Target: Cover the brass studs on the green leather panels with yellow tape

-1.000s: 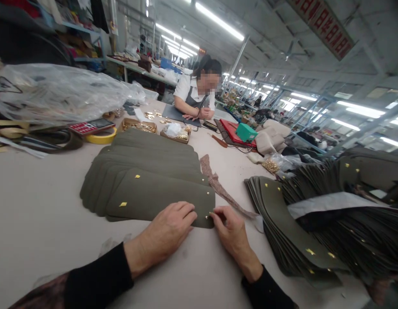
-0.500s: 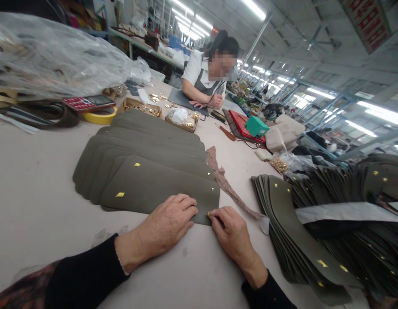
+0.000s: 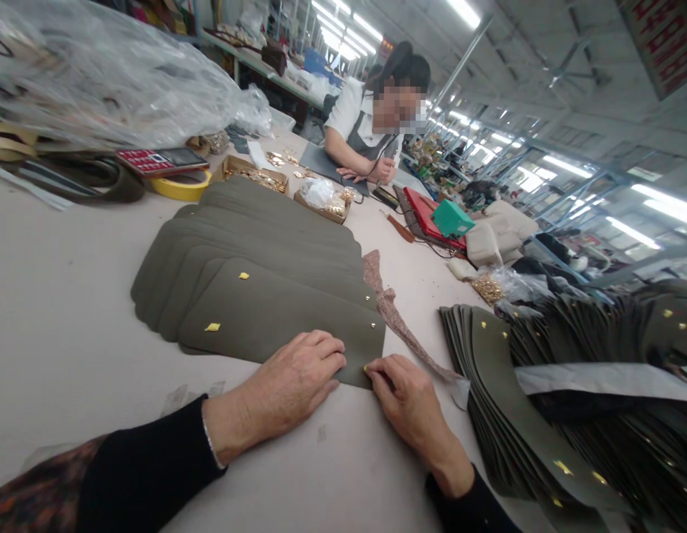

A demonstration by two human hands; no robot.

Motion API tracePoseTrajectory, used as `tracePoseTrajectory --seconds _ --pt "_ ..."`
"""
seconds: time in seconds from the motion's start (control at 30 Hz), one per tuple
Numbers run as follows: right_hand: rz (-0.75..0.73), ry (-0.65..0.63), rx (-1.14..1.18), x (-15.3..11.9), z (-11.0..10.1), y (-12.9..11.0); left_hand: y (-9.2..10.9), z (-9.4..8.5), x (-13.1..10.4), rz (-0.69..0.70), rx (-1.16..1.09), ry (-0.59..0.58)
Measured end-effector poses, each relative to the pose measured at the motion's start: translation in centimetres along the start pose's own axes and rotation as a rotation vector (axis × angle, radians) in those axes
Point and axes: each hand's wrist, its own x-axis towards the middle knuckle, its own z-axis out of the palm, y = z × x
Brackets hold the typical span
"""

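The left hand (image 3: 282,385) is resting on the near edge of the front dark green panel (image 3: 299,314), its grip released and its fingers spreading over the surface. The right hand (image 3: 407,396) is working at the panel's near right corner, its thumb-and-forefinger grip pinching a small yellow tab (image 3: 366,369). The panel is lying on the counter (image 3: 77,281), overlapping a fanned stack (image 3: 266,222) behind it. At far right, a larger pile of similar panels (image 3: 502,422) is showing more yellow tabs. A brown cloth strip (image 3: 404,326) is lying between stack and pile. Beyond the stack, a yellow tape roll (image 3: 180,189) is sitting next to a calculator (image 3: 155,161), near two open boxes of gold parts (image 3: 332,215). Farther off, a co-worker (image 3: 354,122) is leaning on the counter; a green box (image 3: 453,219) is resting on a red case (image 3: 420,206).
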Motion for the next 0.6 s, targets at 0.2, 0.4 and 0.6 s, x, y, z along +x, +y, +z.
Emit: tracePoseTrajectory --seconds 0.2,0.4,0.6 --pt "0.057 0.046 0.085 0.2 0.2 0.0 0.0 0.1 0.0 -0.008 0.007 -0.012" --pt "0.003 -0.033 -0.041 0.4 -0.2 -0.4 0.1 0.1 0.0 -0.012 0.022 -0.024" --pt "-0.068 -0.092 -0.127 0.3 -0.9 -1.0 0.0 0.0 0.0 0.0 0.005 -0.01"
